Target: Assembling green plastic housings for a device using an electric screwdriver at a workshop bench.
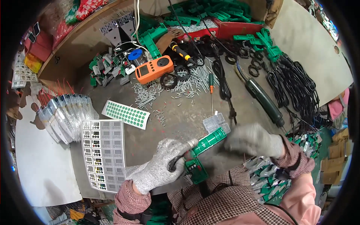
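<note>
My left hand, in a grey knit glove, is closed on a green plastic housing. The long part of this housing slants up to the right, and a boxy lower part has small components inside it. Something black shows by the left fingers. My right hand, gloved too, is just right of the housing's upper end; motion smears its fingers, so what it holds, if anything, is hidden. Behind the housing lies a clear-grey label sheet. A screwdriver with an orange and green handle rests farther back.
An orange meter stands among loose screws. A dark cylindrical power screwdriver and coiled black cables lie right. Sticker sheets and bagged parts are left. Green housings fill the back.
</note>
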Tool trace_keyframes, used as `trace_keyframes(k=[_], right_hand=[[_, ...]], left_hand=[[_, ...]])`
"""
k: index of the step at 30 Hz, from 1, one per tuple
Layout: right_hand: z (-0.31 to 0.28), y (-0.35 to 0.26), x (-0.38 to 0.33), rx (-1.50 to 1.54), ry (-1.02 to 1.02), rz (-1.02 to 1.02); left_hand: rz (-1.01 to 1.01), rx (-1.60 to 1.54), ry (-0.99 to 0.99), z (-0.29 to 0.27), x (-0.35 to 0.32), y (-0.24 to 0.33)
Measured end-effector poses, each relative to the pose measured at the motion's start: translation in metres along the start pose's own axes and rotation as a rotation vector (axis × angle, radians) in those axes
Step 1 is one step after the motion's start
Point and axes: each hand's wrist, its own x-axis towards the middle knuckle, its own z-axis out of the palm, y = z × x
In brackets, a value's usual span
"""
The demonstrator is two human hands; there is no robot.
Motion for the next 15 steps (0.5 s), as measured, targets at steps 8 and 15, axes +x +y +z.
trace_keyframes(k=[8, 15], right_hand=[[0.067, 0.014, 0.112, 0.497, 0.29, 0.27], [0.087, 0.009, 0.103, 0.497, 0.195, 0.418]], left_hand=[[-0.275, -0.444, 0.513, 0.023, -0.008, -0.005], [-0.281, -0.666, 0.653, 0.02, -0.009, -0.007]])
